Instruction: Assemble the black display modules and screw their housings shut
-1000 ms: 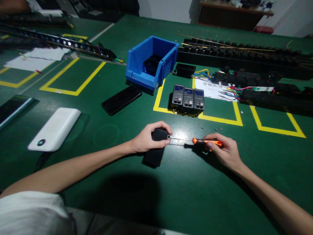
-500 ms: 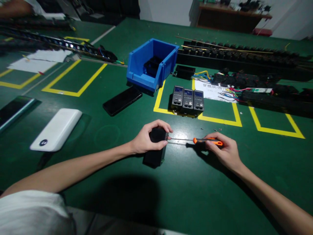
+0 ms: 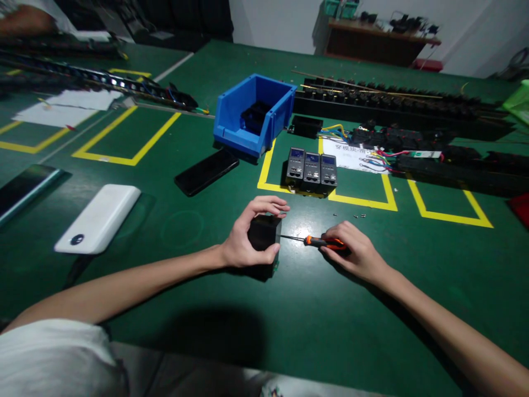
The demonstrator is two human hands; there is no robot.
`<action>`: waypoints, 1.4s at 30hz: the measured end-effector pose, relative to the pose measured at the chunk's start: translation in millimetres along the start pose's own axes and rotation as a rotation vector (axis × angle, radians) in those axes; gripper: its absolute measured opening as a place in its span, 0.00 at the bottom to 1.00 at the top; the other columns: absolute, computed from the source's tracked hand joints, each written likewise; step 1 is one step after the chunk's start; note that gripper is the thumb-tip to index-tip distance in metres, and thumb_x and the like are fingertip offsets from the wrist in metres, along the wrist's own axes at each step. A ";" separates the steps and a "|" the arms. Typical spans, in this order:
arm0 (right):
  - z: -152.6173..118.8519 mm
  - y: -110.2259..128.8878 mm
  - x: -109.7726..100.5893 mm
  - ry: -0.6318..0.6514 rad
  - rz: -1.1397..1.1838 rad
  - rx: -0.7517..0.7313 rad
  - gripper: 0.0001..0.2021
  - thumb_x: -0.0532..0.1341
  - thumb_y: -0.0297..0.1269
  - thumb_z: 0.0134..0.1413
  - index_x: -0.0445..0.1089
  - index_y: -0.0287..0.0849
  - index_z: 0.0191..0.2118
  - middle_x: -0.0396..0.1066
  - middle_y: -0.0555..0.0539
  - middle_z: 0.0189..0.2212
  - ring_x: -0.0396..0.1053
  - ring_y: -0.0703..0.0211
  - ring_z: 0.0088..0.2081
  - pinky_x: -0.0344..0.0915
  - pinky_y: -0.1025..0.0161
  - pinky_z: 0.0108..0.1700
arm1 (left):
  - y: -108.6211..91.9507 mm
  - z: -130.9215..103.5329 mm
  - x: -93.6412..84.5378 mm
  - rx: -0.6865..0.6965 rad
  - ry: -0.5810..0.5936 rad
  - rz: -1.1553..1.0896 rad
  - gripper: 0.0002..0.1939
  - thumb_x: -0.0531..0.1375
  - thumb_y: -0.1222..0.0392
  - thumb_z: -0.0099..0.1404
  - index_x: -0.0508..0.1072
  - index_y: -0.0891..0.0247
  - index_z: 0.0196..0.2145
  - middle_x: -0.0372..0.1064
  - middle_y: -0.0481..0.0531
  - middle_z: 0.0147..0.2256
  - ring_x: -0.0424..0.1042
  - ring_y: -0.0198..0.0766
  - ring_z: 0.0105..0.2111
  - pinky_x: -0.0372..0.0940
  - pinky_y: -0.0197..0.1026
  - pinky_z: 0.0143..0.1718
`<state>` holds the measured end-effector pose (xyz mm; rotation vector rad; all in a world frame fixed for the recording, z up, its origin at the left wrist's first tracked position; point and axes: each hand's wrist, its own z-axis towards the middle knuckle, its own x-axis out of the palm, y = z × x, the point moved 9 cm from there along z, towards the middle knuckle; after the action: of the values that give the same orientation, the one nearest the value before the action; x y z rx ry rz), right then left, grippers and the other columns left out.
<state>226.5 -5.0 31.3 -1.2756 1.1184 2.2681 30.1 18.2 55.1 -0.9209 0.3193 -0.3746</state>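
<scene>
My left hand point(image 3: 250, 237) is closed around a black box-shaped module point(image 3: 263, 231), thumb along the near side and fingers over the far side. A bit of green shows at the module's lower right edge. Between the fingers of my right hand point(image 3: 357, 248) is a screwdriver point(image 3: 326, 242) with an orange and black handle. Its thin shaft points left, and the tip meets the module's right face; the exact contact spot is too small to make out. Several tiny screws point(image 3: 359, 216) lie on the green table just beyond my right hand.
Three grey modules point(image 3: 312, 168) stand side by side beyond my hands. A blue bin point(image 3: 243, 135) holds black parts, with a black phone point(image 3: 206, 171) before it. A white power bank point(image 3: 99, 220) lies left. Wired black strips point(image 3: 413, 138) stretch along the back right. Another person's arm point(image 3: 27, 22) shows far left.
My right hand and the screwdriver have moved left, so the shaft now reaches the module's face. My left fingertips have lifted a little off its right end. The view has shifted slightly.
</scene>
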 end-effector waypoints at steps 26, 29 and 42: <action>21.5 56.8 37.3 -0.095 0.813 0.171 0.29 0.71 0.50 0.44 0.67 0.47 0.51 0.68 0.45 0.47 0.68 0.50 0.48 0.68 0.53 0.50 | -31.6 -21.3 56.4 0.095 0.287 0.228 0.51 0.65 0.61 0.51 0.43 0.56 0.67 0.42 0.64 0.68 0.50 0.57 0.66 0.51 0.63 0.65; 12.9 59.2 30.2 -0.167 0.778 0.215 0.26 0.71 0.47 0.45 0.66 0.48 0.50 0.67 0.45 0.46 0.68 0.51 0.48 0.68 0.56 0.49 | -24.5 -32.0 54.1 -0.058 0.189 0.241 0.44 0.65 0.59 0.56 0.49 0.59 0.66 0.50 0.63 0.66 0.55 0.54 0.64 0.54 0.59 0.65; -6.9 59.4 35.2 -0.274 0.632 0.170 0.25 0.62 0.50 0.55 0.61 0.47 0.55 0.64 0.42 0.49 0.64 0.48 0.51 0.66 0.51 0.53 | -23.4 -39.8 51.6 -0.053 0.179 0.462 0.36 0.64 0.59 0.59 0.58 0.59 0.63 0.65 0.60 0.58 0.69 0.47 0.56 0.65 0.50 0.57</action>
<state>175.9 -52.3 28.8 -0.5615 1.7360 2.5842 55.1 -45.8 46.1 -0.8369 0.6930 -0.0218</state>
